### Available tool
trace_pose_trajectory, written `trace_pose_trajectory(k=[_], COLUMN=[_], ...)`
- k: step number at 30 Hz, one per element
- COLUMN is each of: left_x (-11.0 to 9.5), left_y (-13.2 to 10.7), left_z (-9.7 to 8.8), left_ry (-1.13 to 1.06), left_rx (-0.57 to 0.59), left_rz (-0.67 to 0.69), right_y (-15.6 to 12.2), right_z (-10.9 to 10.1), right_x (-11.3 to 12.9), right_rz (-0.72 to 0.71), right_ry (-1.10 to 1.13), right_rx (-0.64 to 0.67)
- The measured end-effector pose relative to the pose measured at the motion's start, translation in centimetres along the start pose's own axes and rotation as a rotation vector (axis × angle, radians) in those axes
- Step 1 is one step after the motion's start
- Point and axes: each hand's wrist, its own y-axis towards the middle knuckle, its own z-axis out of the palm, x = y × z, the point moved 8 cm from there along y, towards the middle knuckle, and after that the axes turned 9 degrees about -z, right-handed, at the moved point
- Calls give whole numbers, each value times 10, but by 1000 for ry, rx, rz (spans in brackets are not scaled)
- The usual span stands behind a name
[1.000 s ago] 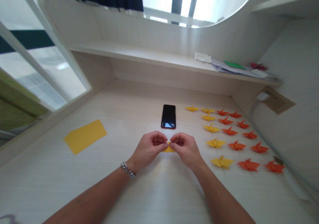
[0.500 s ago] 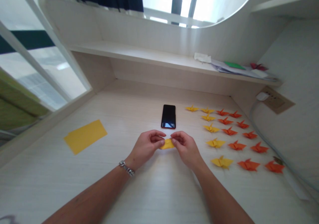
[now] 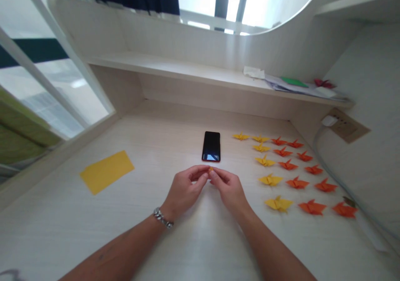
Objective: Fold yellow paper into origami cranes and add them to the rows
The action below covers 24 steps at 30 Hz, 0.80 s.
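Note:
Above the desk, my left hand (image 3: pixel 188 188) and my right hand (image 3: pixel 229 188) meet at the fingertips. Between them they pinch a small piece of folded yellow paper (image 3: pixel 211 169), of which only a bit shows; the fingers hide the rest. Both hands are closed, thumbs pressed against the forefingers. Just beyond the fingertips lies a black phone (image 3: pixel 211 146), face up. A metal chain bracelet (image 3: pixel 163 218) circles my left wrist.
Yellow paper sheets (image 3: pixel 107 171) lie at the left. To the right stand rows of folded yellow cranes (image 3: pixel 270 179) and orange cranes (image 3: pixel 297 183). A cable (image 3: pixel 333 170) runs from a wall socket (image 3: pixel 346 126) down the right side. Papers (image 3: pixel 300 87) rest on the shelf (image 3: pixel 187 70).
My hands have come closer together, with the fingers now closing over the yellow paper. Its wide flat face, visible before, is now mostly covered.

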Motion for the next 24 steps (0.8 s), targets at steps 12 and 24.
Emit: trace_pose_trajectory(k=[12, 24], left_x=[-11, -8], left_y=[6, 5], left_z=[-11, 2], left_ry=[85, -22], left_rx=[45, 200], left_rz=[4, -75], right_y=[0, 2], right_z=[-6, -15], right_x=[-10, 1], right_rz=[174, 68], right_ry=[236, 16], right_rx=[-15, 42])
